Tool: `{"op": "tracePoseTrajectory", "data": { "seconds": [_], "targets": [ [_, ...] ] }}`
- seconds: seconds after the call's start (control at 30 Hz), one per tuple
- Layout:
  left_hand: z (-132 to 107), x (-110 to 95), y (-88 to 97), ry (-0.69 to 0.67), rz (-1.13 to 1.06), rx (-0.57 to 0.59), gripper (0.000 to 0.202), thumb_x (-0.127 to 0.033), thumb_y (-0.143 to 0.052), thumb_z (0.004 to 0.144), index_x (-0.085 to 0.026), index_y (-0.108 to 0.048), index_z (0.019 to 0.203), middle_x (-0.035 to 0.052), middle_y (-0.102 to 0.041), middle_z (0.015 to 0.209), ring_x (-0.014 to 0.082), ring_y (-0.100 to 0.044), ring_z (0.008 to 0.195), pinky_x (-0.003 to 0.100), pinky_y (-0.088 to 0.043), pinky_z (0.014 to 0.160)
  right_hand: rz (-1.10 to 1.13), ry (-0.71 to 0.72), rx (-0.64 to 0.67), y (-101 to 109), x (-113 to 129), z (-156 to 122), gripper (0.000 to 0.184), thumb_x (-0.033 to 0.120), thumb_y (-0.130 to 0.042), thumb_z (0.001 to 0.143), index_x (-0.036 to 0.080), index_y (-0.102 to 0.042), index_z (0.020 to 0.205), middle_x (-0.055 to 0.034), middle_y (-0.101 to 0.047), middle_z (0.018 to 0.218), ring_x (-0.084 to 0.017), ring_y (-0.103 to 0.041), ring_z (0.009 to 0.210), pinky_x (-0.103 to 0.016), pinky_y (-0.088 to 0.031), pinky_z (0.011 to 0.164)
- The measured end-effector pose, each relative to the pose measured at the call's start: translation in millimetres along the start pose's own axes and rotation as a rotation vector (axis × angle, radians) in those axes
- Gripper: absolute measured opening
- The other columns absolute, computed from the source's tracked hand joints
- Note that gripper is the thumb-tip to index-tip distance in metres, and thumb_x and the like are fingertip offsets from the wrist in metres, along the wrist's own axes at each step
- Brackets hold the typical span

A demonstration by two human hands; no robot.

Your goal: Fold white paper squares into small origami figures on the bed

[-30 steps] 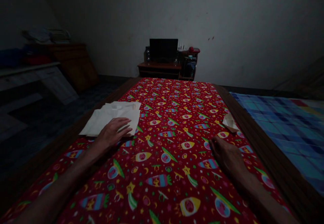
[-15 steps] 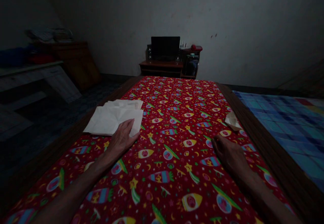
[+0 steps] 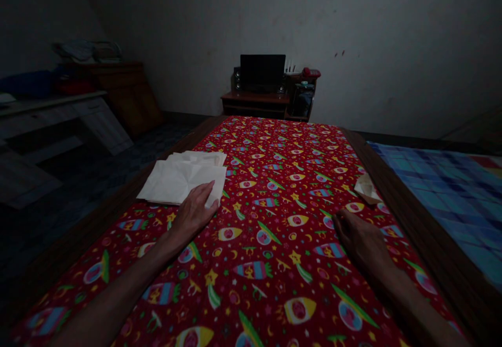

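A stack of creased white paper sheets (image 3: 168, 180) lies on the left side of the red printed cloth (image 3: 251, 221). My left hand (image 3: 196, 206) rests on the stack's near right corner, its fingers stretched out together over the top sheet and the thumb by the edge. My right hand (image 3: 361, 237) sits on the cloth at the right, fingers curled into a loose fist; I see nothing in it. Just beyond that hand, near the table's right edge, lies a small folded piece of paper (image 3: 366, 187), pale with a brownish part.
Dark wood edges (image 3: 423, 232) run along both sides of the cloth. A blue plaid surface (image 3: 439, 195) lies to the right. At the far wall, a monitor (image 3: 262, 70) with speakers stands on a desk. Another desk (image 3: 58, 106) and a wooden cabinet (image 3: 125, 91) stand left.
The view has turned slightly left, so everything sits a little further right in the picture. Both hands and the papers keep about the same places on the cloth.
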State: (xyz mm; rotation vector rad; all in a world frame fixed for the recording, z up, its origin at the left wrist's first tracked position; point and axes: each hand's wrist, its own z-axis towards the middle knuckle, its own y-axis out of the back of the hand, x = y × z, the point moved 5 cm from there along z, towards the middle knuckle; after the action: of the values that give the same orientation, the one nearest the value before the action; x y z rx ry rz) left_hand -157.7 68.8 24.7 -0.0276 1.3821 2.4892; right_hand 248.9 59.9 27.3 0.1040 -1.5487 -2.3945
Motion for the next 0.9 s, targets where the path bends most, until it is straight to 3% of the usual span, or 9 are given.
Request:
{"op": "tracePoseTrajectory", "data": {
  "seconds": [0.17,0.3,0.47,0.7,0.9],
  "targets": [
    [-6,15,0.9,-0.155,-0.076,0.109,0.051,-0.045,-0.053,0.084,-0.015,-0.049,0.126,0.0128,-0.053,0.13,0.0261,-0.049,0.119,0.043,-0.043,0.1,0.025,0.016,-0.011,0,0,0,0.023,0.033,-0.034,0.091,0.02,-0.053,0.087,-0.0041,-0.064,0.073,-0.017,-0.059,0.057,-0.025,-0.033,0.051],
    [-8,14,12.0,-0.228,-0.109,0.191,0.039,-0.045,-0.045,0.09,-0.02,-0.059,0.117,0.0082,-0.061,0.121,0.0221,-0.058,0.11,0.038,-0.048,0.093,0.015,0.029,-0.021,-1,-2,0,0.023,0.036,-0.036,0.091,0.02,-0.052,0.083,-0.0033,-0.062,0.069,-0.016,-0.057,0.054,-0.025,-0.032,0.05],
    [-2,12,17.6,-0.139,-0.178,0.19,0.036,-0.045,-0.048,0.088,-0.021,-0.067,0.107,0.0076,-0.067,0.111,0.0235,-0.061,0.1,0.038,-0.05,0.085,0.005,0.03,-0.021,-3,-4,0,0.025,0.037,-0.036,0.091,0.02,-0.052,0.084,-0.0035,-0.062,0.069,-0.017,-0.057,0.054,-0.026,-0.031,0.051],
    [3,32,10.4,-0.013,-0.333,0.152,0.027,-0.038,-0.052,0.084,-0.023,-0.071,0.095,0.0031,-0.07,0.103,0.0193,-0.063,0.096,0.034,-0.05,0.086,-0.022,0.053,-0.029,-4,-5,0,0.023,0.034,-0.036,0.09,0.02,-0.054,0.085,-0.004,-0.063,0.071,-0.016,-0.055,0.052,-0.026,-0.029,0.049],
    [3,31,11.5,0.075,-0.314,0.021,0.026,-0.037,-0.052,0.083,-0.02,-0.072,0.079,0.0041,-0.072,0.091,0.0179,-0.067,0.083,0.029,-0.053,0.078,-0.027,0.052,-0.041,0,0,1,0.022,0.032,-0.037,0.089,0.02,-0.054,0.082,-0.0044,-0.064,0.07,-0.016,-0.055,0.051,-0.026,-0.03,0.049]
  ]
}}
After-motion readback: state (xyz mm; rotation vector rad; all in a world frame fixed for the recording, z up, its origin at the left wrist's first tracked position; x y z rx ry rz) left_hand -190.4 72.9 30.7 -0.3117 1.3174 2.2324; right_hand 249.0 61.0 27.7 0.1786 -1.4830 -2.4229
